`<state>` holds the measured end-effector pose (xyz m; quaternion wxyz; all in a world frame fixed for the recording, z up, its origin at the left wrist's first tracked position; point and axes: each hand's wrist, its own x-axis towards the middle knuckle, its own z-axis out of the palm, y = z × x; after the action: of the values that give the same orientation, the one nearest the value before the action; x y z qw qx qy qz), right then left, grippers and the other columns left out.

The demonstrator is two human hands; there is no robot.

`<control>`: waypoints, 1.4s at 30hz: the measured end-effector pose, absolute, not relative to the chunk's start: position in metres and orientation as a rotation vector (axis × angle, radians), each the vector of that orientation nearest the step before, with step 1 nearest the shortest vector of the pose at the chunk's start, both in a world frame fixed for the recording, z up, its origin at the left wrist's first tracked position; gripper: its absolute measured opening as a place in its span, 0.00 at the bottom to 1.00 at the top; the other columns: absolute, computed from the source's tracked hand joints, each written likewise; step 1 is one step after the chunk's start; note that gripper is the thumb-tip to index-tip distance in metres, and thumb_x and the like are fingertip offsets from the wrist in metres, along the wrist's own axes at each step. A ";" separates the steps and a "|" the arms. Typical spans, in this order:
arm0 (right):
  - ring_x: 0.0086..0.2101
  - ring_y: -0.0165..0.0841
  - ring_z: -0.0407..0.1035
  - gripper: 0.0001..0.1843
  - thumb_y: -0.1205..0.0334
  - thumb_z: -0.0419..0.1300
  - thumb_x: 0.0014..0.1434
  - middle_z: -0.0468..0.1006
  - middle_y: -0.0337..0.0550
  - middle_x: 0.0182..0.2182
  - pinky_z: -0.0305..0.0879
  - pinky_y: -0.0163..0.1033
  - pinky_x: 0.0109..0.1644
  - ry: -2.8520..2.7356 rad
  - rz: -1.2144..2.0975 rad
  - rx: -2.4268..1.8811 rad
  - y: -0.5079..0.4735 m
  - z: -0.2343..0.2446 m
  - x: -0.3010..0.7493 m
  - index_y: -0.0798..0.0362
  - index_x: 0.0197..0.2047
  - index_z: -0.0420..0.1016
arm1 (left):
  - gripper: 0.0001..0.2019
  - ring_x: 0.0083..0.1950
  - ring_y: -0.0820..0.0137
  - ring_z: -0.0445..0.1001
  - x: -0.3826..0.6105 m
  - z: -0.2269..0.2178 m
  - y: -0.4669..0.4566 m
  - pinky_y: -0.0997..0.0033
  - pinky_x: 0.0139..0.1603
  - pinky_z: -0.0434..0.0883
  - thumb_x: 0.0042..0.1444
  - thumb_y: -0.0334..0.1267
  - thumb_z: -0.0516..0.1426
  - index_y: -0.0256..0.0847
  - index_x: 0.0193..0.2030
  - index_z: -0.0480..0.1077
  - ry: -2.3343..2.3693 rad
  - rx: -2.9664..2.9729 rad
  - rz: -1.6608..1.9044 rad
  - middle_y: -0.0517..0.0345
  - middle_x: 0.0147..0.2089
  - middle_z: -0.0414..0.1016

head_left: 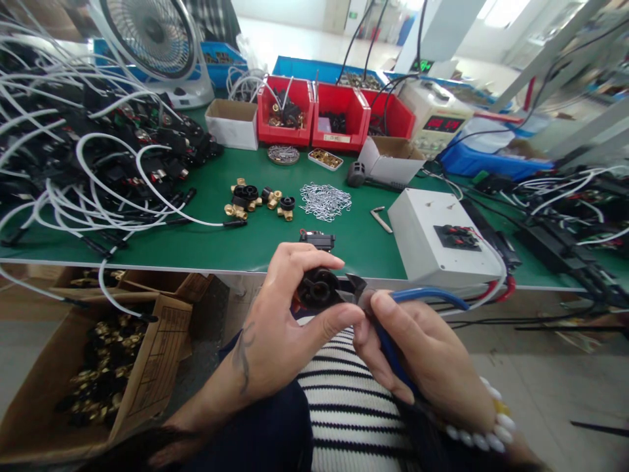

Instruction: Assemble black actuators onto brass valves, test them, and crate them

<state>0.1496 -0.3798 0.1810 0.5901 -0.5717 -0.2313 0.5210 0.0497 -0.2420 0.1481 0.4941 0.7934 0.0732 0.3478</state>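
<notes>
In front of my lap, my left hand (299,308) grips a round black plastic fitting (317,288) between thumb and fingers, its hollow end facing me. My right hand (413,347) is wrapped round a pair of blue-handled cutting pliers (393,351). The pliers' jaws (354,288) are at the right side of the fitting; whether they bite on it I cannot tell. Just beyond my left fingers a small black module (318,240) with a red wire lies at the table edge. Several brass-and-black fittings (260,198) and a pile of wire clips (325,200) lie farther back.
White-cabled black assemblies (122,144) heap up on the left. Red bins (339,115), a white carton (232,123) and a fan (152,39) line the back. A grey box (437,229) and a hex key (382,219) sit right. A cardboard box (152,373) stands below left.
</notes>
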 end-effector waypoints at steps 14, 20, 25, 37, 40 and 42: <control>0.10 0.20 0.48 0.26 0.41 0.53 0.65 0.65 0.32 0.11 0.41 0.27 0.12 -0.510 1.212 -1.387 -0.380 0.183 0.144 0.55 0.27 0.69 | 0.11 0.40 0.71 0.70 0.046 0.153 -0.239 0.73 0.39 0.73 0.61 0.48 0.61 0.44 0.42 0.69 0.161 2.113 0.869 0.59 0.40 0.65; 0.10 0.21 0.50 0.27 0.38 0.54 0.63 0.65 0.33 0.12 0.43 0.28 0.13 -0.550 1.155 -1.370 -0.374 0.182 0.142 0.54 0.26 0.67 | 0.07 0.43 0.70 0.70 0.051 0.146 -0.245 0.70 0.44 0.72 0.62 0.44 0.60 0.46 0.42 0.69 0.207 1.984 0.848 0.59 0.41 0.67; 0.13 0.24 0.54 0.27 0.37 0.49 0.64 0.65 0.31 0.15 0.48 0.31 0.18 -0.632 0.873 -1.706 -0.365 0.161 0.179 0.53 0.32 0.69 | 0.07 0.49 0.66 0.70 0.055 0.142 -0.243 0.65 0.49 0.70 0.66 0.41 0.53 0.46 0.48 0.67 0.306 1.865 0.808 0.55 0.46 0.69; 0.39 0.48 0.74 0.07 0.65 0.59 0.58 0.79 0.56 0.35 0.65 0.49 0.45 -0.744 0.298 -2.436 -0.356 0.103 0.260 0.57 0.37 0.76 | 0.19 0.35 0.71 0.68 0.063 0.137 -0.240 0.71 0.39 0.68 0.68 0.54 0.48 0.42 0.46 0.70 0.484 1.299 0.521 0.60 0.34 0.70; 0.48 0.47 0.72 0.12 0.62 0.57 0.60 0.78 0.58 0.45 0.65 0.51 0.55 -0.797 0.222 -2.331 -0.359 0.108 0.245 0.57 0.45 0.77 | 0.23 0.43 0.69 0.74 0.063 0.137 -0.240 0.68 0.50 0.71 0.65 0.55 0.53 0.42 0.59 0.65 0.423 1.263 0.410 0.56 0.41 0.76; 0.49 0.42 0.72 0.18 0.55 0.56 0.64 0.77 0.53 0.49 0.68 0.47 0.56 -0.870 0.277 -2.153 -0.363 0.113 0.227 0.54 0.53 0.75 | 0.24 0.44 0.68 0.77 0.063 0.139 -0.243 0.68 0.51 0.73 0.61 0.55 0.58 0.43 0.58 0.66 0.361 1.265 0.408 0.56 0.42 0.77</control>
<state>0.2269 -0.3629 0.1135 0.3909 -0.8474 -0.3425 0.1089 0.0626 -0.2433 0.1388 0.7720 0.5837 0.1667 0.1884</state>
